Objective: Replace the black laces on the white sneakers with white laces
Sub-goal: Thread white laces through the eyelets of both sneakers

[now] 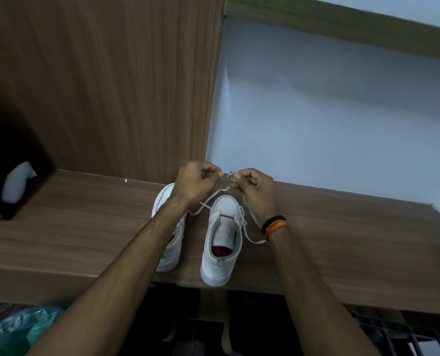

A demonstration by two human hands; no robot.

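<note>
Two white sneakers stand side by side on the wooden shelf (342,240), toes pointing away from me. The right sneaker (221,247) shows its tongue and red lining. My left forearm partly covers the left sneaker (168,250). A white lace (213,197) runs up from the right sneaker to both hands, and a loose loop of it trails to the right near my wrist. My left hand (195,182) pinches one end of the lace above the toes. My right hand (254,191) pinches the other end close beside it. No black lace is visible.
A wooden panel (111,86) rises behind on the left, a pale wall (329,111) on the right. A dark cubby (10,170) with a white object sits at far left. A green plastic bag (15,332) lies lower left, and a wire rack (406,335) lower right.
</note>
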